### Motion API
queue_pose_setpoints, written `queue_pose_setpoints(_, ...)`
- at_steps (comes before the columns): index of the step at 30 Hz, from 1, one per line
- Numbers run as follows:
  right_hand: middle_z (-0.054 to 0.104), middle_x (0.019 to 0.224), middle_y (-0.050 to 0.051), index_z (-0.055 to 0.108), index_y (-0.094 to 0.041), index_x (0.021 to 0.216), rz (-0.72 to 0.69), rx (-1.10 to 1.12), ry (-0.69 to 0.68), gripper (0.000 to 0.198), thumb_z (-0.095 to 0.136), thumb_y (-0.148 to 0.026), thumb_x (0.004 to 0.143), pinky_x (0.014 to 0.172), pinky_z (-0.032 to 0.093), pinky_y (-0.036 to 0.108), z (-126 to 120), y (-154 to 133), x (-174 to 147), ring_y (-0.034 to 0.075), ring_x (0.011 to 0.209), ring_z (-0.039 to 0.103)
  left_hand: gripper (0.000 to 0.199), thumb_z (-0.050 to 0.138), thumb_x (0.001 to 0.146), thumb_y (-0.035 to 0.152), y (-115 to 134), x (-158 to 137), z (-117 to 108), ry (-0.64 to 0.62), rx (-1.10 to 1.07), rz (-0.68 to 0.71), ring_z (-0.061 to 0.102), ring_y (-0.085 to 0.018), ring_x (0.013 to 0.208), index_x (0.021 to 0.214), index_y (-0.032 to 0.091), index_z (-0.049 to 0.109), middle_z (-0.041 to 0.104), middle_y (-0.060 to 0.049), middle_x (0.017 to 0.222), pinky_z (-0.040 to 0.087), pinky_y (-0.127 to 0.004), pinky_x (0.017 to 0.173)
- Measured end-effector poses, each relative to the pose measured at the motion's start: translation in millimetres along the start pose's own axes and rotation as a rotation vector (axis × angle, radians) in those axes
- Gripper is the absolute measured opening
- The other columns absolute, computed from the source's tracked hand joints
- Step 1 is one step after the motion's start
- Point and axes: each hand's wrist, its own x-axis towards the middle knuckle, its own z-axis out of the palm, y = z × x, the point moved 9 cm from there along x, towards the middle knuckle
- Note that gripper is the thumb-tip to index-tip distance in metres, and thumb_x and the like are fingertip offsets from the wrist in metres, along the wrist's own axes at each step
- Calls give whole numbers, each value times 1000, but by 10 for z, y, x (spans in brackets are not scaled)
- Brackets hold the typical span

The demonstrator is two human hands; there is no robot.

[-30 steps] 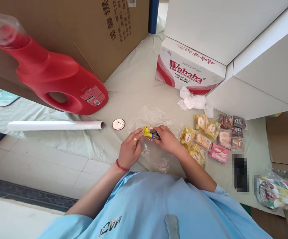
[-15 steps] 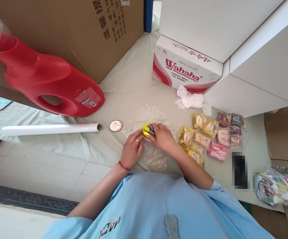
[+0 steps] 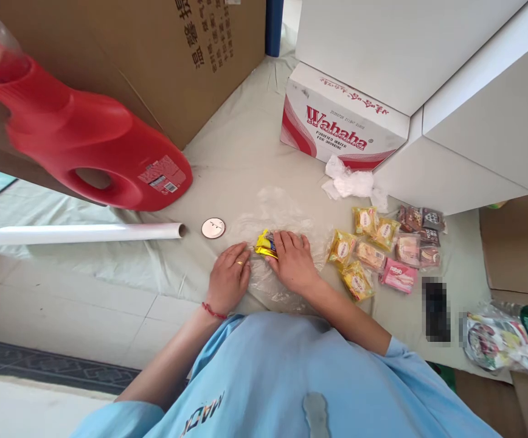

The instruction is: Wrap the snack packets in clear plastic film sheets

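Several shiny yellow snack packets [image 3: 264,242] with dark blue parts lie close together on a clear plastic bag [image 3: 270,204] spread on the cloth. My right hand [image 3: 295,260] is closed around their right side, fingers over the far end and thumb at the near edge, hiding part of them. To the left, my left hand [image 3: 230,275] rests with its fingers stretched forward at the edge of the bag, a small gap from the packets. It holds nothing that I can see. A red bracelet [image 3: 213,311] is on the left wrist.
Snack packets in yellow [image 3: 357,281], pink [image 3: 399,275] and brown wrappers [image 3: 432,218] lie to the right. Crumpled white tissue [image 3: 353,182] sits by a Wahaha carton [image 3: 341,125]. On the left are a round disc [image 3: 213,228], a white tube [image 3: 90,233] and a big red bottle [image 3: 109,134].
My left hand has moved off the yellow packets, to the left and slightly toward me. The right hand stays on the packets, which have shifted a little to the left.
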Motion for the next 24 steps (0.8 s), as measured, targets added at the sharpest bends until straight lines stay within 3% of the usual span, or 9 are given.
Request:
queue_pose_setpoints(8, 48, 160, 20, 43, -11, 156, 75, 120, -54, 62, 42, -51, 108, 124, 27, 60, -110, 145, 46, 34, 149, 39, 28, 48, 102, 24, -310, -60, -215, 4, 33, -24, 67, -28, 121, 118, 18, 70, 74, -12, 129, 56, -50, 105)
queue_pose_setpoints(12, 45, 161, 20, 43, -14, 157, -26, 100, -33, 75, 62, -57, 98, 125, 23, 62, -104, 53, -28, 36, 151, 35, 27, 49, 101, 24, -348, -59, -193, -33, 19, 0, 67, -28, 121, 112, 19, 73, 76, -11, 124, 55, -50, 105)
queue_pose_setpoints(14, 44, 162, 19, 43, -19, 157, -78, 78, -28, 78, 71, -52, 93, 125, 21, 64, -74, -4, -67, 36, 151, 34, 27, 49, 101, 24, -346, -72, -179, -35, 21, 15, 66, -29, 122, 111, 18, 73, 75, -12, 125, 55, -50, 106)
queue_pose_setpoints(20, 53, 152, 16, 55, -19, 148, 24, 143, 22, 52, 60, -39, 101, 117, 38, 51, -84, 137, -33, 32, 138, 47, 26, 50, 101, 24, -325, -156, -151, -61, 22, 69, 64, -30, 128, 115, 20, 72, 72, -13, 131, 53, -52, 109)
queue_pose_setpoints(24, 54, 149, 18, 56, -18, 147, 52, 119, 78, 49, 56, -38, 102, 118, 36, 53, -74, 214, 8, 34, 137, 47, 30, 53, 99, 24, -282, -239, -201, -96, -55, 120, 62, -29, 132, 124, 22, 69, 71, -12, 135, 53, -53, 111)
